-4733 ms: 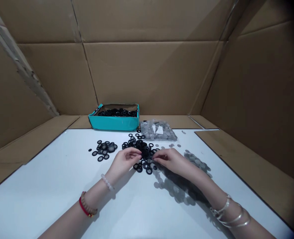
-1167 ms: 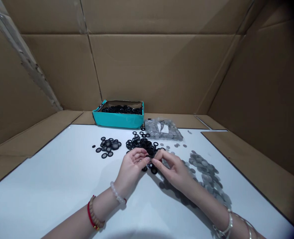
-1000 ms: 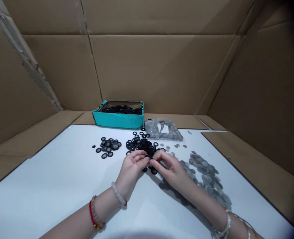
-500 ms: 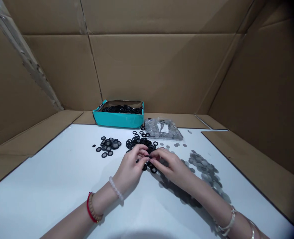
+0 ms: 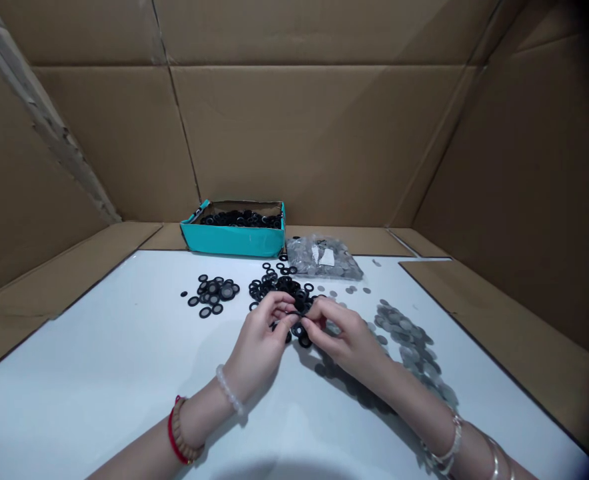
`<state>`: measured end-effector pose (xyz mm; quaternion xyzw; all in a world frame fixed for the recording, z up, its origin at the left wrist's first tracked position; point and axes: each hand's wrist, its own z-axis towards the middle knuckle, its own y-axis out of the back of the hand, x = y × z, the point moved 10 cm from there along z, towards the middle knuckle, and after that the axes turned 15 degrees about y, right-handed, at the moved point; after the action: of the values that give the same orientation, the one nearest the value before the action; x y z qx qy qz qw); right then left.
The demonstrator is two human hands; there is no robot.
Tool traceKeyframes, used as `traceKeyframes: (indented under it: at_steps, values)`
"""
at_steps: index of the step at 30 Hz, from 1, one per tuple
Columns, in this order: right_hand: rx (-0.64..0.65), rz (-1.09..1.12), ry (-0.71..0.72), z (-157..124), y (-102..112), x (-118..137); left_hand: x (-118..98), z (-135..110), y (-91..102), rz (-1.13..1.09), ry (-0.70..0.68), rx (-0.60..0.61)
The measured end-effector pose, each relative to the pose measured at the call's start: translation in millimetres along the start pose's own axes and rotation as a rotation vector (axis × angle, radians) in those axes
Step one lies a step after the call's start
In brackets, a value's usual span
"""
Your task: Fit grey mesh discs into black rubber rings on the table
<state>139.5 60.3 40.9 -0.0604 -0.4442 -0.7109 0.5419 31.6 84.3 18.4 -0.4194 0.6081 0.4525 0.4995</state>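
Note:
My left hand pinches a black ring between thumb and fingers at the middle of the table. From the other side my right hand is closed at the ring's edge, its thumb and forefinger pressed together; whatever sits in that pinch is too small to make out. Just behind and under the fingers lies a pile of loose black rings, partly hidden by both hands. Grey discs are spread beside and beneath my right forearm. Off to the left is a group of black rings with grey centres.
At the back stands a turquoise box full of black rings. Beside it lies a clear plastic bag of grey discs with a white label. Cardboard walls enclose the white table at the back and sides.
The view has shifted slightly, so things sit a little further left. Both hands stay together at the black ring, with only small finger movement.

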Motion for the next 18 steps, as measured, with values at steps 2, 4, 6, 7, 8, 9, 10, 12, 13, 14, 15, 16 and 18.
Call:
traceKeyframes:
  at_steps: [2, 4, 6, 7, 8, 9, 10, 12, 13, 14, 15, 16, 18]
  values:
    - [0.005, 0.037, -0.057, -2, -2, -8, 3, 3, -0.4, -0.036, 0.049, 0.017]
    - [0.001, 0.077, -0.107, -3, -3, -15, 2, 3, -4.1, -0.016, 0.059, 0.055]
    - [0.002, 0.121, -0.146, -4, -5, -22, 0, 3, -7.4, 0.008, 0.046, 0.087]
    - [0.010, 0.143, -0.159, -5, -7, -25, 0, 2, -8.0, 0.007, 0.047, 0.094]
    - [0.025, 0.163, -0.171, -5, -9, -27, 1, 2, -8.1, 0.000, 0.055, 0.098]
    - [0.038, 0.178, -0.179, -6, -12, -28, 2, 3, -7.9, -0.009, 0.066, 0.100]
    - [0.050, 0.187, -0.178, -6, -13, -28, 4, 3, -7.2, -0.017, 0.075, 0.098]
    - [0.061, 0.182, -0.159, -5, -14, -25, 5, 4, -5.6, -0.017, 0.068, 0.091]
    - [0.061, 0.173, -0.144, -4, -14, -23, 5, 4, -4.8, -0.011, 0.051, 0.086]
    - [0.060, 0.162, -0.128, -4, -14, -21, 4, 5, -4.2, -0.004, 0.032, 0.082]
    - [0.058, 0.151, -0.116, -4, -13, -18, 4, 5, -4.0, 0.001, 0.017, 0.082]
    - [0.051, 0.139, -0.107, -3, -13, -16, 4, 5, -4.2, -0.002, 0.012, 0.084]
    - [0.026, 0.117, -0.093, -3, -11, -13, 7, 6, -5.0, -0.032, 0.034, 0.095]
